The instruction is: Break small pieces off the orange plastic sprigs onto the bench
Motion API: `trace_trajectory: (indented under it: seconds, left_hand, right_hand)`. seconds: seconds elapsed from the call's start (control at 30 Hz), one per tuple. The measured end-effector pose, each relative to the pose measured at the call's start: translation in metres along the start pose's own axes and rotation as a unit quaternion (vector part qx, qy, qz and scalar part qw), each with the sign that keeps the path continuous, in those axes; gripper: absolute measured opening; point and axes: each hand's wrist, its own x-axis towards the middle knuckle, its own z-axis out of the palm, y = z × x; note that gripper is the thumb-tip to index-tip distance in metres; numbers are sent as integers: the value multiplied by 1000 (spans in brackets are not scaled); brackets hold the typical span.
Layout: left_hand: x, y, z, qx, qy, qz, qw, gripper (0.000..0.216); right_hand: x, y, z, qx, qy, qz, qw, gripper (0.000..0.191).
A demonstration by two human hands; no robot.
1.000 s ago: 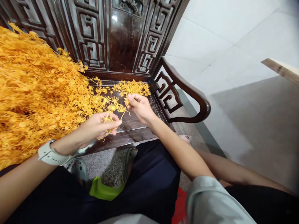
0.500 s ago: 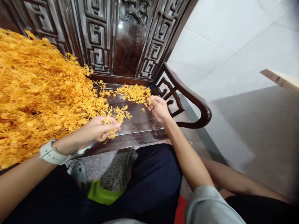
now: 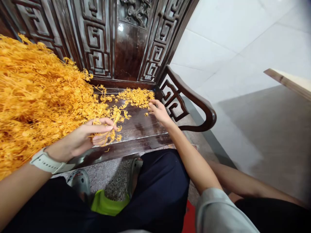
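Note:
A big heap of orange plastic sprigs [image 3: 36,97] covers the left of a dark carved wooden bench [image 3: 138,124]. My left hand [image 3: 85,137], with a white watch on its wrist, is closed around a branched orange sprig [image 3: 114,118] at the heap's near edge. My right hand [image 3: 159,111] rests with fingers loosely spread at the edge of a small pile of orange pieces [image 3: 137,96] near the bench's right armrest; nothing shows in its grip.
The carved backrest [image 3: 126,38] rises behind the seat, and a curved armrest [image 3: 191,100] closes off the right side. Pale floor tiles lie to the right, with a wooden board edge [image 3: 289,82] at far right. My knees and sandalled feet sit below the seat edge.
My right hand pulled away from the sprig, went right to the small pile and opened there. My left hand kept its sprig and drew slightly left toward the heap.

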Motion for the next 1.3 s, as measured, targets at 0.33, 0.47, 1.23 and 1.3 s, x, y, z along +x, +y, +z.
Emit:
trace_trajectory:
  seconds: [0.33,0.47,1.23,1.3]
  left_hand:
    - [5,-3,12,160,-17,14,987,29]
    - [4,-9,11,230,-47,25,972,33]
    - [-8,-29,25,452,-95,101,881,49]
    - [-11,-28,28,463,-91,114,874,45]
  right_hand:
    - [-57,-42,75,-40,-212,-162,963,43]
    - [-46,-34,68,35,-204,-118,971,56]
    - [-5,-18,11,66,83,-109,988,34]
    - [2,-8,-8,22,104,-99,989,35]
